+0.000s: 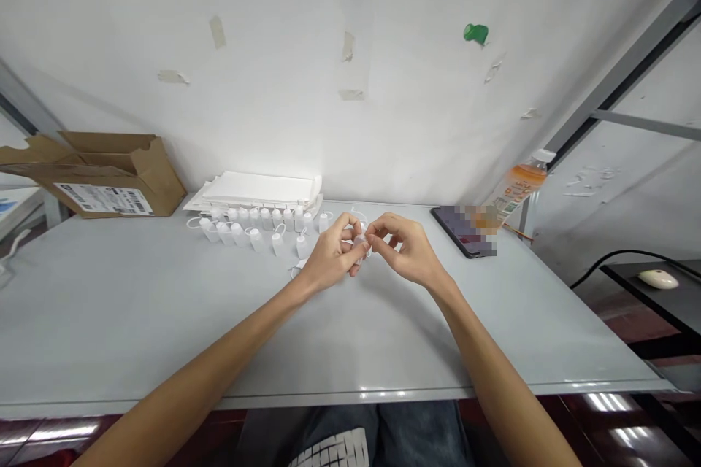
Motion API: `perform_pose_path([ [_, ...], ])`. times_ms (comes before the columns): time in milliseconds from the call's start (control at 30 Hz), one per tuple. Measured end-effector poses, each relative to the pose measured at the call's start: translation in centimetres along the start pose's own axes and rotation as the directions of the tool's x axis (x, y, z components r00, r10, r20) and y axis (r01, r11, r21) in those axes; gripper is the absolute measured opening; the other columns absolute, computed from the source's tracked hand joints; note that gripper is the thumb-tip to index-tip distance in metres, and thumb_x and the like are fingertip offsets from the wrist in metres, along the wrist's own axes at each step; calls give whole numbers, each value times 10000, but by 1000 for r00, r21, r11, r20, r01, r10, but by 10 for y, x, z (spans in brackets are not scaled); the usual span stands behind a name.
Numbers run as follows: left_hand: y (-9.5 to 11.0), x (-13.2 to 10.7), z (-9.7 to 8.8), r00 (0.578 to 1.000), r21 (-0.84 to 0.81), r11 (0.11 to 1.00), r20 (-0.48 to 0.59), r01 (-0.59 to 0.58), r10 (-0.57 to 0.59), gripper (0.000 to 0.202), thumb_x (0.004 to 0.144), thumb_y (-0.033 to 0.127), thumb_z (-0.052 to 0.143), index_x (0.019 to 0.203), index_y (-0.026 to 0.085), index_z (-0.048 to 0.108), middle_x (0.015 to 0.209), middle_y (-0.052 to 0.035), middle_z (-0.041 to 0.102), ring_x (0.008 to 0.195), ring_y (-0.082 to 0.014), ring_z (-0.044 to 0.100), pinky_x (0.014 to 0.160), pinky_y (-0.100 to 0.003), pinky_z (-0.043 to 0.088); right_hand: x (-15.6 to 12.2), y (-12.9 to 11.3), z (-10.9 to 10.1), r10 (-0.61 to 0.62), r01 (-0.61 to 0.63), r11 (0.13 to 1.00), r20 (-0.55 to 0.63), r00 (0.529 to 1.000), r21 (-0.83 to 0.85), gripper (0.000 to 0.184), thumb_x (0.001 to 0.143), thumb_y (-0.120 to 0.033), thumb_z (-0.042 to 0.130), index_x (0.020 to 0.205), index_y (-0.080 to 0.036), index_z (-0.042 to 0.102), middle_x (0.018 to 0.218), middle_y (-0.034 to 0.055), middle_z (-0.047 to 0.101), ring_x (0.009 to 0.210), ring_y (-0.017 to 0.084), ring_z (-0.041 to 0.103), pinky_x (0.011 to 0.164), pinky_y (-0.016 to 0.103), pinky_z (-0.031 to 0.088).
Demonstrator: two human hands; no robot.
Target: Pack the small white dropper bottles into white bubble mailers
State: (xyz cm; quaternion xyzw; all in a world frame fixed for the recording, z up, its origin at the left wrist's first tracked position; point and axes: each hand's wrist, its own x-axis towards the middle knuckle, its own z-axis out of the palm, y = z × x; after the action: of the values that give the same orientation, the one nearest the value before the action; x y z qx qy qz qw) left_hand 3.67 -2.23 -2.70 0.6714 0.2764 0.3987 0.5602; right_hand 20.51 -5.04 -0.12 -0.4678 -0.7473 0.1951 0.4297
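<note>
Near the middle of the table, my left hand (329,257) is closed around a small white plastic bottle (359,240), mostly covered by the fingers. My right hand (406,248) meets it from the other side, thumb and forefinger pinched at the bottle's edge. What that pinch holds is too small to make out, perhaps a thin white loop. To the left stand several similar small bottles (255,239) with thin loops at their tops. Another small white piece with a loop (297,268) lies beside my left wrist.
White sheets (263,187) are stacked behind the bottles. An open cardboard box (109,182) is at the back left. On the right are a phone (457,230) and a drink bottle (520,182) of orange liquid. A computer mouse (658,279) rests on a dark side surface.
</note>
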Motion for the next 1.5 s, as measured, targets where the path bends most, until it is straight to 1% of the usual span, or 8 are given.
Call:
perform_pose_path([
  [167,6,0,0,1000,-61,998,12,-20,21,281,875,350,624,913,228,374,700,60,565,468,-93,567,443,-198,381,1,0,-1,-2,5,998,-47,999,55,96,849,-232,598,808,-197,677,878,44,674,759,153,641,550,244,458],
  [367,13,0,0,993,-291,956,117,35,-1,282,881,360,614,945,232,371,762,15,622,554,-146,623,528,-269,454,4,5,0,142,-99,927,-93,986,361,218,814,-337,667,978,-193,667,980,62,680,713,159,660,522,260,478],
  [533,15,2,-1,990,-421,898,111,130,-91,273,845,346,627,943,241,396,742,13,603,502,-105,527,467,-213,351,5,6,1,182,-177,887,30,983,427,218,825,-378,669,896,-174,701,711,28,663,691,153,626,564,262,473],
  [633,17,2,-2,983,-454,872,87,184,-162,265,815,313,635,918,242,401,728,31,561,471,-63,433,453,-180,278,5,5,4,175,-171,885,32,984,433,236,819,-398,681,909,-182,713,771,41,688,744,165,642,595,271,495],
  [767,15,2,-3,985,-455,874,46,170,-168,330,764,266,711,924,248,423,702,62,486,478,-42,386,442,-157,252,5,4,10,156,-122,891,-43,987,438,216,788,-384,716,907,-204,730,941,61,713,866,192,662,702,313,547],
  [1100,15,3,-1,990,-337,936,-57,105,-132,276,856,445,624,902,211,486,713,18,542,446,-67,435,367,-174,303,4,6,9,167,-122,940,-121,978,318,178,797,-360,699,834,-186,719,876,62,732,839,204,693,723,335,573],
  [1300,14,4,-3,966,-337,914,-44,226,-255,185,863,393,585,880,241,481,585,79,387,387,-34,285,363,-133,200,2,7,8,131,-110,933,-38,991,343,231,812,-322,679,1005,-196,687,891,57,711,785,198,711,671,333,583],
  [1500,16,4,-5,946,-264,917,-46,300,-322,180,872,371,562,815,239,452,522,102,287,352,-24,178,333,-116,116,0,2,3,98,-120,938,84,992,324,187,838,-315,674,973,-197,725,883,55,731,788,197,714,712,348,594],
])
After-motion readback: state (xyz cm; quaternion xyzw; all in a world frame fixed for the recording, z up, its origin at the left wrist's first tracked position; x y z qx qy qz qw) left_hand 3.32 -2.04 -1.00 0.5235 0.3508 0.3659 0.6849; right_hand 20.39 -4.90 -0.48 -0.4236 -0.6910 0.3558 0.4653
